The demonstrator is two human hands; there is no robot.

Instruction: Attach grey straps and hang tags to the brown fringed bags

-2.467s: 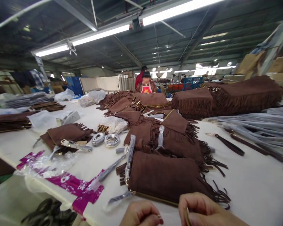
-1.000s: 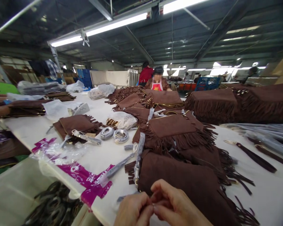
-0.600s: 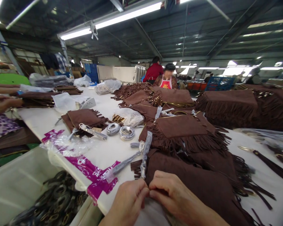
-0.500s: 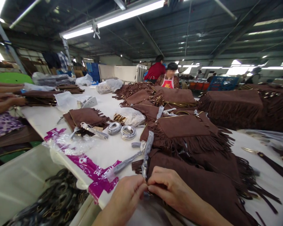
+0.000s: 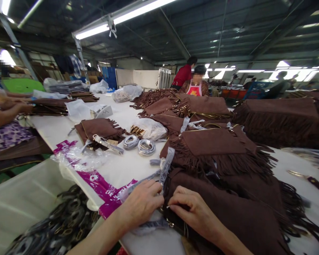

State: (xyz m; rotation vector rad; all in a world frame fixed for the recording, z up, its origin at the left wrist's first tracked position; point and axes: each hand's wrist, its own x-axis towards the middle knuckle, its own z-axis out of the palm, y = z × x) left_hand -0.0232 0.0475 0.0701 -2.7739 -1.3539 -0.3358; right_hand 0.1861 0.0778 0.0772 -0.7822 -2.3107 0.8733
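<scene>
At the table's front edge, my left hand [image 5: 146, 200] is closed, fingers curled beside a plastic-wrapped strap [image 5: 166, 164]. What lies inside its grip is hidden. My right hand [image 5: 190, 205] pinches a thin white string [image 5: 168, 207] between thumb and forefinger, and thin strands hang below that hand. Both hands are over the left edge of a dark brown suede bag [image 5: 228, 209]. Beneath them show a metal clasp [image 5: 170, 223] and another wrapped strap piece [image 5: 151, 225]. A fringed brown bag [image 5: 210, 141] lies just behind.
Coiled wrapped straps [image 5: 146, 147] and a smaller fringed bag [image 5: 99, 129] lie on the white table [image 5: 127, 164]. A bin [image 5: 23, 193] of dark straps stands at lower left. Scissors [image 5: 299, 174] are at right. Co-workers sit at left [image 5: 5, 117] and stand behind [image 5: 184, 74].
My hands have moved apart from their shared pinch. The left has shifted up and left, and the white string now shows at the right fingertips. The view has turned slightly left.
</scene>
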